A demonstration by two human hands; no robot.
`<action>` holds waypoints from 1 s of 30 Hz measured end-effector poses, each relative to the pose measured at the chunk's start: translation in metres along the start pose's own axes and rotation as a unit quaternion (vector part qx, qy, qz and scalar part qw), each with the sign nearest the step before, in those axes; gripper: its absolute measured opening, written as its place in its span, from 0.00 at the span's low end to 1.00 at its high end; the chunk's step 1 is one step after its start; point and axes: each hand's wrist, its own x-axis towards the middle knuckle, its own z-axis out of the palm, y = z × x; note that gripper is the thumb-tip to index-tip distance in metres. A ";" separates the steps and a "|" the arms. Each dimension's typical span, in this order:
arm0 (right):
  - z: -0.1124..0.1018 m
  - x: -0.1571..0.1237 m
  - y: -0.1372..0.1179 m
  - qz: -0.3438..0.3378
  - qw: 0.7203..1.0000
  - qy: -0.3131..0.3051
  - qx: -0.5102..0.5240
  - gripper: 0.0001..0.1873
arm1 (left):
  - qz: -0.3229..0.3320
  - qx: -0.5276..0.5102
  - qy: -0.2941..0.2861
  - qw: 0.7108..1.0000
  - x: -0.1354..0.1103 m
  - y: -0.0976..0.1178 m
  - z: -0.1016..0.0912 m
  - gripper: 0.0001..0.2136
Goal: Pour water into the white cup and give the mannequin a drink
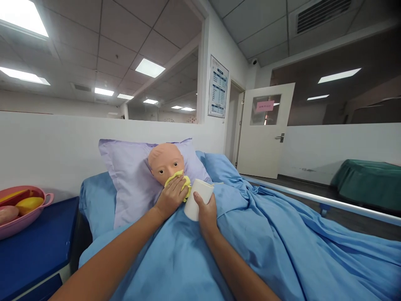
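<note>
A training manikin's head (165,161) rests on a lilac pillow (131,175) in a bed, covered to the chin by a blue blanket (275,238). My left hand (171,196) is closed on a yellow cloth (184,182) and presses it against the manikin's mouth. My right hand (205,213) is wrapped round a white cup (198,196), held just right of the cloth, close to the manikin's chin.
A blue bedside cabinet (34,246) at the left carries a pink bowl (23,219) of fruit. A metal bed rail (328,202) runs along the right side. A white door (265,129) stands at the back, and a green-covered bed (366,182) lies far right.
</note>
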 end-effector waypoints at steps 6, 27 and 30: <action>0.001 -0.002 -0.003 0.006 1.000 -0.009 -0.001 0.32 | -0.007 0.039 0.008 0.999 -0.023 -0.014 -0.004 0.12; 0.004 -0.004 -0.006 0.004 1.000 -0.030 -0.006 0.30 | 0.044 0.120 -0.043 0.991 -0.029 -0.024 -0.012 0.09; 0.004 -0.004 -0.005 -0.003 1.000 -0.031 -0.005 0.29 | 0.081 0.154 -0.054 0.983 -0.041 -0.026 -0.020 0.09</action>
